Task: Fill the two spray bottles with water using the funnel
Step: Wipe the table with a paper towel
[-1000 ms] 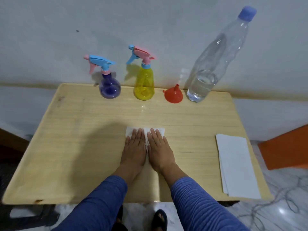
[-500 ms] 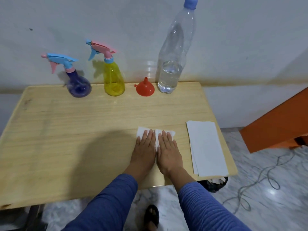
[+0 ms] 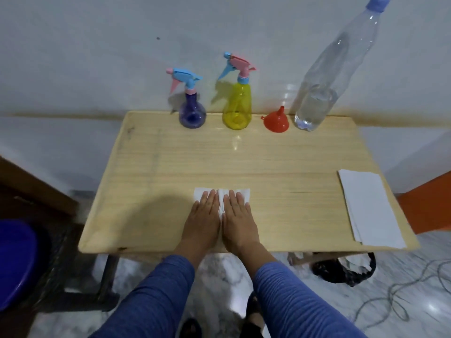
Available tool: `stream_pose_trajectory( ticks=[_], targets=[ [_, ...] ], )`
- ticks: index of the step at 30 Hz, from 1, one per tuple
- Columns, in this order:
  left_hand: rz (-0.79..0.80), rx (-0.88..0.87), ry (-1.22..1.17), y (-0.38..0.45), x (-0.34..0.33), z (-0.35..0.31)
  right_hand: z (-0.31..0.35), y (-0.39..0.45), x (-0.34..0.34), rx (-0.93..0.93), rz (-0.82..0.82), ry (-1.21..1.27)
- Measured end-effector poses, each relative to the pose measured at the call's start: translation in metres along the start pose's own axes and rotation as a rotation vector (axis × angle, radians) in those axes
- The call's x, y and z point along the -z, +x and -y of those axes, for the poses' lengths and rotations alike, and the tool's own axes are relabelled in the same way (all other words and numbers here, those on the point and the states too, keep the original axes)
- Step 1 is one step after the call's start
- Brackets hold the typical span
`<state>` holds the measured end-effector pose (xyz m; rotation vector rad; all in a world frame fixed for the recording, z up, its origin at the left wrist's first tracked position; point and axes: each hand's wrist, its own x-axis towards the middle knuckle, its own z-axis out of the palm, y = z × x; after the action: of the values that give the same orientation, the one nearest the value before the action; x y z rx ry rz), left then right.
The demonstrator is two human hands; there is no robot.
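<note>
both hands (image 3: 220, 217) lie flat and open on a tissue (image 3: 244, 194), and we'd say the light, tippy bottles (image 3: 237, 103) by the wall beside the funnel (image 3: 277, 121) want gripping round the body

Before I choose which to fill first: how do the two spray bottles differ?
The purple spray bottle is short with a round, bulbous body; the yellow spray bottle is taller and slimmer. The purple one has a blue trigger head with pink nozzle; the yellow one a pink head with blue nozzle. Both stand upright, heads still on, by the wall.
</note>
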<state>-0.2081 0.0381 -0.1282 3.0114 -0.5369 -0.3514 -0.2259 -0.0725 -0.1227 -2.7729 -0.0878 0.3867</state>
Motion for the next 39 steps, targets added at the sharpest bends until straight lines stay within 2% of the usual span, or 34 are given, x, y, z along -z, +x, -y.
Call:
stream_pose_trajectory(
  ticks=[6, 9, 18, 27, 34, 39],
  targets=[
    [0.027, 0.163, -0.061, -0.051, -0.009, 0.105, 0.103, 0.010, -0.042, 0.176, 0.013, -0.017],
    [-0.052, 0.187, -0.082, -0.075, -0.016, 0.136, 0.140, 0.008, -0.058, 0.224, -0.015, -0.017],
    [-0.094, 0.244, -0.107, -0.113, -0.022, 0.155, 0.166, -0.010, -0.072, 0.310, 0.050, -0.078],
    [-0.068, 0.222, -0.102, -0.111, -0.022, 0.100, 0.117, -0.036, -0.062, 0.292, 0.010, -0.033],
    [-0.032, 0.118, -0.098, -0.080, -0.022, 0.009, 0.026, -0.056, -0.032, 0.207, 0.000, -0.048],
    [-0.058, 0.048, -0.099, -0.052, -0.026, -0.067, -0.053, -0.074, -0.011, 0.188, -0.073, -0.031]
  ],
)
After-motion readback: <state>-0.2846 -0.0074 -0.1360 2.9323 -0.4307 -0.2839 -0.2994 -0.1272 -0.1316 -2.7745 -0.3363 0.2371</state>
